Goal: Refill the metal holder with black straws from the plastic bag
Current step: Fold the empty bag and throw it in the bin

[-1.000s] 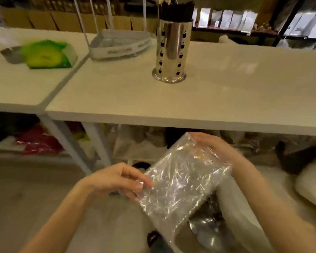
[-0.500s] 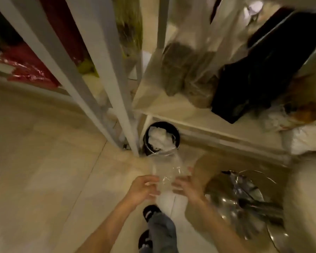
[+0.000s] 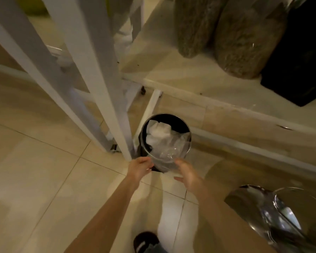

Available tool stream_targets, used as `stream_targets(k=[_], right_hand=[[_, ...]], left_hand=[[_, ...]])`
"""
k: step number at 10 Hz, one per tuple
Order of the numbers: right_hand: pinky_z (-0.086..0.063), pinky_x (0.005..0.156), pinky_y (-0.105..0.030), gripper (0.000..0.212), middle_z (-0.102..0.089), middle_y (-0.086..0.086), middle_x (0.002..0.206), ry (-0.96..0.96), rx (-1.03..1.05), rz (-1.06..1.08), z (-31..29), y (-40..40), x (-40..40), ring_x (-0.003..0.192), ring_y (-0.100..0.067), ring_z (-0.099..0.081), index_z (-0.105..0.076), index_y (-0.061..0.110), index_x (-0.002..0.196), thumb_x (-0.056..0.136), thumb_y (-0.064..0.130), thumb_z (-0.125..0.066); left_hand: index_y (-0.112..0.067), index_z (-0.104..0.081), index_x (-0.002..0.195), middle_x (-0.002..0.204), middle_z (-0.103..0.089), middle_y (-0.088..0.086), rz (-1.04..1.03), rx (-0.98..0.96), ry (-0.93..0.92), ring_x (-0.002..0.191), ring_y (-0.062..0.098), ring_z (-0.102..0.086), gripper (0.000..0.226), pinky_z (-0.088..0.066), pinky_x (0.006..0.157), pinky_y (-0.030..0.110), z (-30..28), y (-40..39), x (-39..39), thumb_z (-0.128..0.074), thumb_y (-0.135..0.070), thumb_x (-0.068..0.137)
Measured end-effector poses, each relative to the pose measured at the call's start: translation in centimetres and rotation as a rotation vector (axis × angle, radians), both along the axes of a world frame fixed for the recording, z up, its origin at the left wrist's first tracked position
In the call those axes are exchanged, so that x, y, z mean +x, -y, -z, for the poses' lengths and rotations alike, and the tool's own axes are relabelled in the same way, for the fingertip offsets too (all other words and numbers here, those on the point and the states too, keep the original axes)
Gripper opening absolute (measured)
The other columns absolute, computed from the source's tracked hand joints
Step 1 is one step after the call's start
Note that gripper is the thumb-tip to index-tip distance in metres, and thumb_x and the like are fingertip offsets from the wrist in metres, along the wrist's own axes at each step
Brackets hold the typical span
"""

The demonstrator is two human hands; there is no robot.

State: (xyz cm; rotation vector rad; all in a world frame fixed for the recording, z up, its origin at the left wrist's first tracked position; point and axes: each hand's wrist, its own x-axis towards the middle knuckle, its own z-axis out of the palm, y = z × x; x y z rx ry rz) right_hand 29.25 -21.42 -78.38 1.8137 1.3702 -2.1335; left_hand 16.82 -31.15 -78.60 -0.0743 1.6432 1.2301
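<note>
Both hands hang over the bin (image 3: 166,141), which stands just ahead of them on the floor. The left hand (image 3: 139,168) is loosely curled with nothing in it. The right hand (image 3: 187,173) is spread open, also bare. The clear bag (image 3: 173,149) lies crumpled at the bin's mouth, just past the fingertips, apparently let go, and it looks empty. To finish cleanly, I'd push it below the rim so it can't spring back out. The holder isn't in view. Pale floor tiles (image 3: 44,176) lie under the arms, white table legs (image 3: 98,75) rise ahead-left, and a low shelf (image 3: 199,84) ahead-right carries sacks.
</note>
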Motion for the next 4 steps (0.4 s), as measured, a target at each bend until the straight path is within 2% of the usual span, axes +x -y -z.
stream_targets(k=[1,2,3,4], right_hand=[[-0.041,0.091,-0.035,0.043,-0.043,-0.010,0.138,0.047,-0.095,-0.050,-0.1,-0.4,0.2,0.108,-0.023,-0.047,-0.040,0.015,0.133,0.094,0.033,-0.045],[-0.039,0.086,-0.025,0.046,-0.041,-0.007,0.138,0.076,0.054,-0.061,-2.1,-0.6,-0.1,0.112,-0.023,-0.044,-0.034,0.012,0.137,0.095,0.026,-0.046],[-0.035,0.097,-0.031,0.058,-0.043,-0.003,0.136,0.029,0.176,-0.090,-4.3,-0.6,0.5,0.127,-0.027,-0.041,-0.029,0.017,0.142,0.090,0.025,-0.055],[-0.038,0.095,-0.033,0.057,-0.050,-0.001,0.126,0.027,0.304,-0.200,-8.7,0.1,0.9,0.122,-0.025,-0.047,-0.035,0.021,0.138,0.087,0.024,-0.061]], left_hand=[[-0.013,-0.060,0.083,0.109,-0.056,0.012,0.140,-0.026,0.037,0.107,0.025,-0.053,0.011,-0.043,0.090,0.035,-0.6,0.2,0.8,-0.055,-0.004,0.085],[-0.011,-0.053,0.114,0.126,-0.051,0.010,0.258,-0.094,0.029,0.123,0.024,-0.043,0.027,-0.036,0.099,0.039,-2.7,0.4,1.2,-0.054,-0.012,0.087],[-0.012,-0.048,0.123,0.130,-0.047,0.008,0.382,-0.154,-0.005,0.116,0.022,-0.044,0.036,-0.037,0.094,0.035,-6.3,0.2,1.7,-0.052,-0.018,0.088],[-0.016,-0.050,0.113,0.120,-0.049,0.006,0.456,-0.126,-0.095,0.101,0.017,-0.048,0.023,-0.036,0.088,0.033,-11.9,-0.4,2.1,-0.049,-0.017,0.090]])
